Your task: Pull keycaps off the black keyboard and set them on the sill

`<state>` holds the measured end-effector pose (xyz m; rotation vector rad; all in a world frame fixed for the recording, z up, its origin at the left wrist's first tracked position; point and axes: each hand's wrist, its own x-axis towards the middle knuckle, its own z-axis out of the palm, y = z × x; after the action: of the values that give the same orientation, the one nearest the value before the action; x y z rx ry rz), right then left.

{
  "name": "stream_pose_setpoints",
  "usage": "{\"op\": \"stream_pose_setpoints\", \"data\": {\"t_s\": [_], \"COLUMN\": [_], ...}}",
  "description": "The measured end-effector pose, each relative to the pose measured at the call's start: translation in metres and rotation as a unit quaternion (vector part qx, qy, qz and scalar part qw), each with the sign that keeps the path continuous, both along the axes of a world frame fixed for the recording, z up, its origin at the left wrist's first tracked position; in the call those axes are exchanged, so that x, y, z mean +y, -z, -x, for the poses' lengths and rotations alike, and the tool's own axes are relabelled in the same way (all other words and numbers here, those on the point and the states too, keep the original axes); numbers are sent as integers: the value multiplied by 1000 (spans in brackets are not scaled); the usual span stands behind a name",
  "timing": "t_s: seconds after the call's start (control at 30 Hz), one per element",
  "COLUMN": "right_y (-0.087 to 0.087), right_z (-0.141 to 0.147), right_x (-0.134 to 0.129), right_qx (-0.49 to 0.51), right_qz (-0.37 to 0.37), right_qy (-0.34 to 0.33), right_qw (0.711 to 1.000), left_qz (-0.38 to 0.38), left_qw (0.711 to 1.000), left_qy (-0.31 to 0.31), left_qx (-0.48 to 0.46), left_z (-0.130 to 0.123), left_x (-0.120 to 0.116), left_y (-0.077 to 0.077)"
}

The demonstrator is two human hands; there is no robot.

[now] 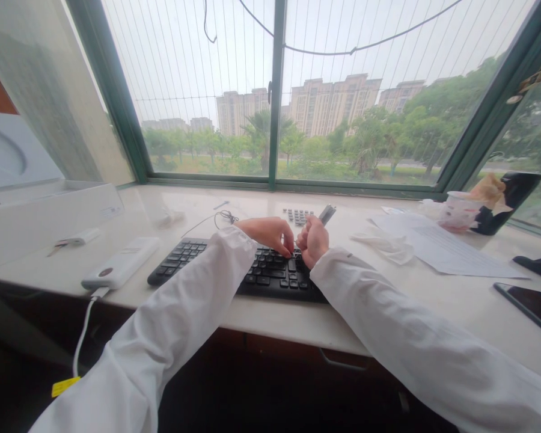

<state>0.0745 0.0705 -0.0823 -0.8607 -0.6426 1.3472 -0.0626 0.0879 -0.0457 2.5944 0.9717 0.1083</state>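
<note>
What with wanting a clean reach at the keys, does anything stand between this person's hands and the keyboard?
Nothing visible does. The left hand and right hand, which grips a small grey object, have fingertips at the black keyboard. The white left sleeve covers the keyboard's left-centre, away from the fingertips.

The hands (313, 242) hide the keyboard (270, 278) keys directly beneath them.

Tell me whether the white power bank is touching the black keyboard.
Apart. The head view plainly shows a strip of pale countertop between the white power bank and the black keyboard.
</note>
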Motion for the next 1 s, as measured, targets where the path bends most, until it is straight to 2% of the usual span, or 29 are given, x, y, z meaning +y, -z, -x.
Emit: {"op": "stream_pose_setpoints", "data": {"t_s": [0.33,0.6,0.8,1.0], "right_y": [0,-1,-4,0], "right_z": [-1,5,6,-2], "right_x": [-1,-10,-11,0], "right_qx": [-27,-84,-100,-58], "right_qz": [5,-32,-37,-6], "right_qy": [11,21,-36,-78], "right_qw": [1000,996,994,995], "left_qz": [-27,-48,-53,-25], "left_qw": [1000,999,998,1000], "left_qy": [4,-2,-13,-1], "left_qx": [-6,11,38,12], "left_z": [-2,-3,-4,-2], "left_x": [-1,-1,-4,0], "left_y": [-1,-1,-2,0]}}
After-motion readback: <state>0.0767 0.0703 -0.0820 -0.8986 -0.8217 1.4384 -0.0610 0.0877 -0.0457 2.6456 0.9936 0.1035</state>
